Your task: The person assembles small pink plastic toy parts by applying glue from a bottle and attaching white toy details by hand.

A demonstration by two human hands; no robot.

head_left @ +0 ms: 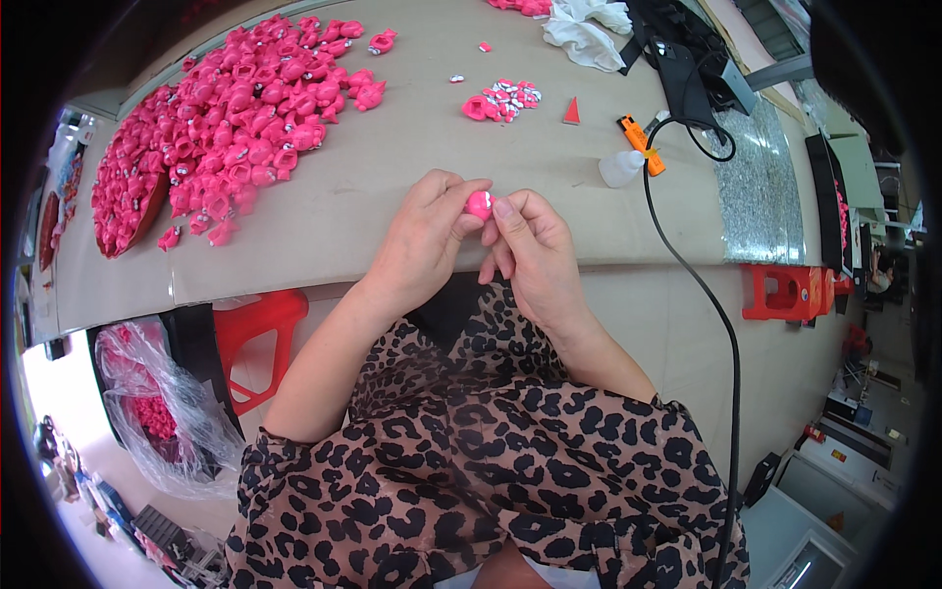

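Just over the table's near edge, a small round pink plastic piece [479, 204] with a white patch is held up between my two hands. The thumb and fingertips of my left hand [424, 231] grip it from the left. From the other side, my right hand [535, 245] pinches it at the white patch, its lower fingers curled. Beyond my hands lies a small heap of pink-and-white pieces [508, 100]. At the left, a large pile of hollow pink plastic parts [255, 98] spreads across the table, some of them in a shallow brown container.
A white squeeze bottle [620, 170] stands beside an orange utility knife [643, 145] on the right. A black cable [708, 294] hangs over the table edge. Further off are a red triangular piece [572, 112] and white cloth [587, 29]. Red stools [260, 339] stand below.
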